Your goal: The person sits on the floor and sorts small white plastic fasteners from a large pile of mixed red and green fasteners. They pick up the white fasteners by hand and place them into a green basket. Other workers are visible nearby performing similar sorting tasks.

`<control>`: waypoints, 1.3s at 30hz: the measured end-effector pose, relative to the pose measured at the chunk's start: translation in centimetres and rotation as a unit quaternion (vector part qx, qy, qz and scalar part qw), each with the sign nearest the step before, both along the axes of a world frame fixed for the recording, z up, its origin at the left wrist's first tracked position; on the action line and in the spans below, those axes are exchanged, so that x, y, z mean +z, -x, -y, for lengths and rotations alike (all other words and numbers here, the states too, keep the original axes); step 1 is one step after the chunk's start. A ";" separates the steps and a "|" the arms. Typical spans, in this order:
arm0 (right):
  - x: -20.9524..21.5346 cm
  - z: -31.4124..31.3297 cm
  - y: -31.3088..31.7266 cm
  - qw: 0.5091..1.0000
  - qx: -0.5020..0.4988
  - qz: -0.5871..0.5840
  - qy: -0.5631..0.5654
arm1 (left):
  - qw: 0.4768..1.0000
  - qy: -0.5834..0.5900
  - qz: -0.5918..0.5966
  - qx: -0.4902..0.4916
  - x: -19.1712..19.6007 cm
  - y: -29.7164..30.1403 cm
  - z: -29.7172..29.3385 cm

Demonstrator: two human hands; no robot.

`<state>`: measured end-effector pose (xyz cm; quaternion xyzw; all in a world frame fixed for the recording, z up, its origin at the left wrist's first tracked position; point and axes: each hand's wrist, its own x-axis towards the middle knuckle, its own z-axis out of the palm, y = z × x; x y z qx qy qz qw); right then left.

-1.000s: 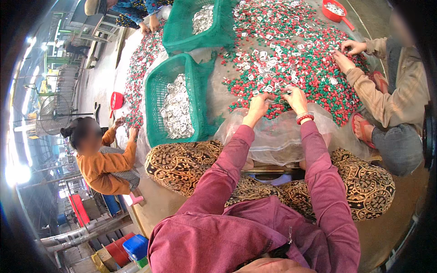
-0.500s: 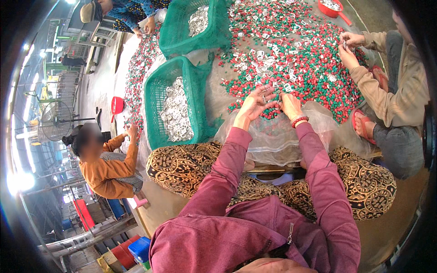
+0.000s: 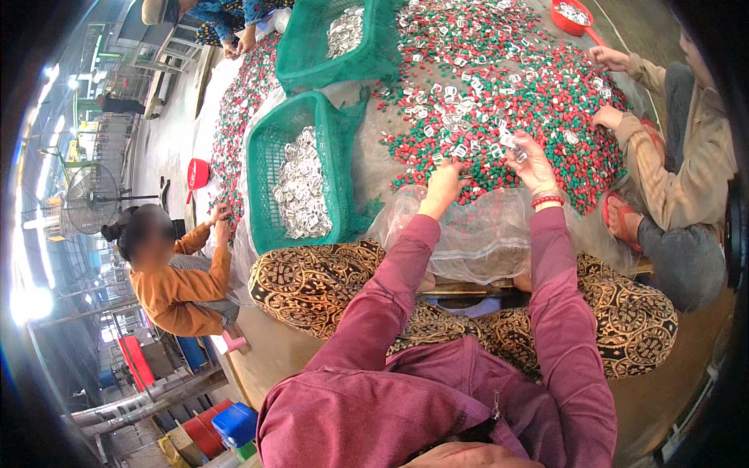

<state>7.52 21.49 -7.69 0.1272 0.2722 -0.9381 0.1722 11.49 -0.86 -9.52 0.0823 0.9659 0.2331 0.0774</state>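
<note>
A wide heap of small red, green and white pebble-like pieces (image 3: 546, 101) spreads before me. Silvery, buckle-shaped metal pieces (image 3: 456, 97) with openings in them are scattered over it. At the heap's near edge, my left hand (image 3: 443, 186) has its fingers bent together among the pieces; whatever is between them is hidden. Farther right and slightly higher, my right hand (image 3: 534, 165), with a red bead bracelet at the wrist, is closed on a silvery buckle-shaped piece (image 3: 508, 140) at its fingertips. A green basket (image 3: 261, 144) to the left contains many similar silvery pieces.
Another green basket (image 3: 290, 66) stands behind the first. Sheer plastic sheeting (image 3: 476, 242) lies over my side of the heap. One co-worker (image 3: 663, 164) sits at the right, another (image 3: 183, 277) at the left. Red scoops (image 3: 573, 19) lie at the edges.
My left hand has gone from spread fingers to bent ones, down at the pieces. My right hand has moved right and up with a silvery piece. The right co-worker's hands have separated.
</note>
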 end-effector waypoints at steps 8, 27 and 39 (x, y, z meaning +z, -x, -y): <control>3.5 -0.6 1.0 0.992 0.013 -0.032 -0.123 | 0.987 -0.142 0.001 0.071 0.7 3.9 2.1; -1.0 2.7 1.3 0.991 0.026 0.001 -0.132 | 0.968 -0.051 0.038 0.241 -4.0 4.8 6.6; 0.1 2.1 3.5 0.996 0.052 -0.052 0.053 | 0.587 -0.747 0.225 0.217 4.7 5.8 4.2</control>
